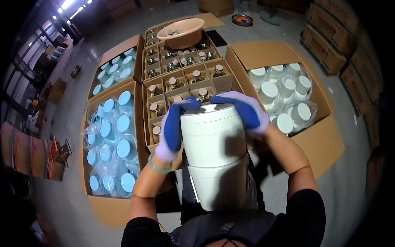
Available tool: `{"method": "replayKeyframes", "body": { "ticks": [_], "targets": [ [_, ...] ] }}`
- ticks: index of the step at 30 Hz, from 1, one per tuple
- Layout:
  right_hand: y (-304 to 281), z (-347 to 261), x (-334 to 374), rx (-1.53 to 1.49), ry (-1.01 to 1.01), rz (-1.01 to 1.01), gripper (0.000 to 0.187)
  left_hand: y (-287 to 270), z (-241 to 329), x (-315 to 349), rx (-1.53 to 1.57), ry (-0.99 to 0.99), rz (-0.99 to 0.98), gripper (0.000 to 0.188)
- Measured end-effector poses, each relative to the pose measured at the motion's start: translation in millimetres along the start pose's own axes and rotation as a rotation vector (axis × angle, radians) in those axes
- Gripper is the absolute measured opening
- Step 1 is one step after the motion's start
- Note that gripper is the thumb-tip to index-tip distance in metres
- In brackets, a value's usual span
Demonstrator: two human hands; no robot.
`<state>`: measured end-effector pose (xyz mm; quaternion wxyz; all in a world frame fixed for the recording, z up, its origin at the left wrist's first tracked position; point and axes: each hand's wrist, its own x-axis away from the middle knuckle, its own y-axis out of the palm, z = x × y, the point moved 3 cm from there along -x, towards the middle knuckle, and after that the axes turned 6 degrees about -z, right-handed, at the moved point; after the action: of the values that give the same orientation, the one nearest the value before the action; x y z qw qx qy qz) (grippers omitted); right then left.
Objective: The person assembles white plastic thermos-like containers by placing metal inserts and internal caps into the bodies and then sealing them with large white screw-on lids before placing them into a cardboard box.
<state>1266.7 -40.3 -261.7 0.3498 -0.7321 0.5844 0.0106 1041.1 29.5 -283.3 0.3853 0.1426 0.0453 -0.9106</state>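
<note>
A big white canister [214,144], round with a banded rim at its far end, stands or leans close against my body. Both my hands wear lavender gloves with blue palms. My left hand [173,125] is closed around the left side of the rim, fingers bent over its far edge. On the opposite side my right hand [246,110] grips the same rim, its fingertips reaching the top. A dark shadow falls on the canister's right side. What supports its lower end is hidden.
Ahead is a divided carton [145,119] of glass bottles; behind it, a peach basin [181,37] rests on another. Cartons with light-blue lidded containers [123,148] stand left, and one with white lidded containers [269,92] right. Stacked boxes [325,49] line the far right.
</note>
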Motion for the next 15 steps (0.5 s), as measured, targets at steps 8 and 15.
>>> {"method": "replayKeyframes", "body": {
  "ticks": [8,15],
  "targets": [
    [2,9,-8,0.108,-0.381,0.017,0.056,13,74,15,-0.935,0.242,0.076,0.063],
    [-6,44,-8,-0.053,-0.1,0.057,0.075,10,59,15,-0.715,0.048,0.081,0.081]
  ]
}}
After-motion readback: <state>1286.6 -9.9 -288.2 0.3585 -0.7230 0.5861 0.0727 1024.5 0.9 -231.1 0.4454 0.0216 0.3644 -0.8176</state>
